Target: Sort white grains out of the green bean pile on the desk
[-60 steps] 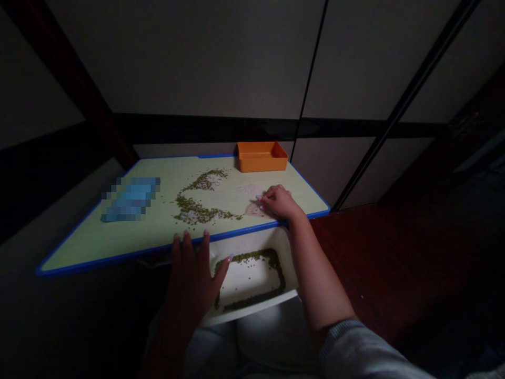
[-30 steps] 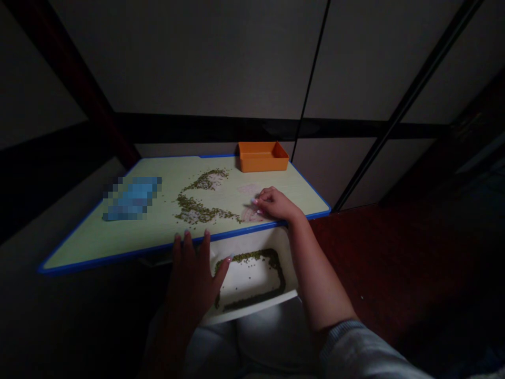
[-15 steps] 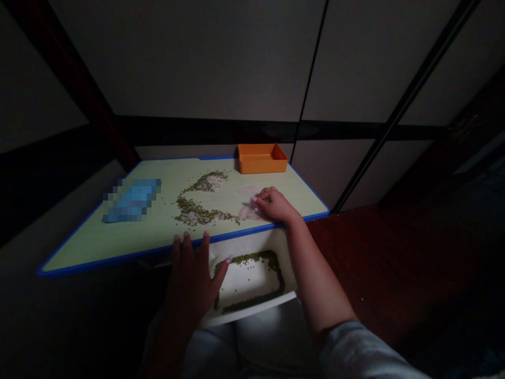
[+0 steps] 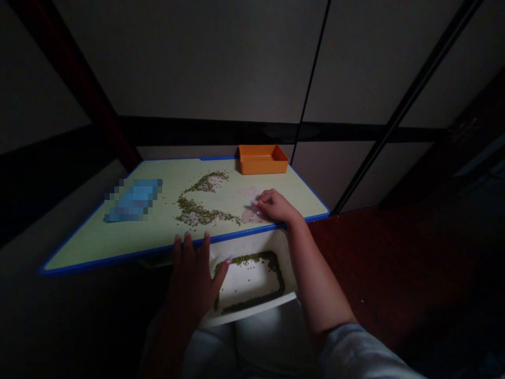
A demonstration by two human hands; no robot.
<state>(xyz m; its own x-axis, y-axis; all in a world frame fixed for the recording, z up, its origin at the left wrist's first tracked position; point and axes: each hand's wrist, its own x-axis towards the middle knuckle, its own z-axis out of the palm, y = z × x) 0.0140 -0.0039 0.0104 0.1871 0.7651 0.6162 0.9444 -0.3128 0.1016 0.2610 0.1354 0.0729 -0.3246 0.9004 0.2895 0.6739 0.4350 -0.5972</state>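
My right hand (image 4: 275,206) is low over the right part of the tabletop, beside a pale pink printed pattern (image 4: 251,215). Its thumb and fingers are pressed together; anything between them is too small to make out. To its left, small green beans (image 4: 201,213) lie scattered in two joined patches. Below the table's front edge, my left hand (image 4: 195,271) is spread open over the left side of a white basin (image 4: 256,305), fingertips near the blue edge. More green beans line the bottom edges of the basin.
The yellow-green table (image 4: 106,237) has a blue rim. An orange box (image 4: 263,167) stands at its back right. A blue item (image 4: 136,200), partly blurred out, lies at the left. Dark cabinet panels (image 4: 205,63) rise behind.
Over two seconds my right hand has shifted slightly left, its fingers still pressed together. My left hand, the basin and the bean patches look unchanged.
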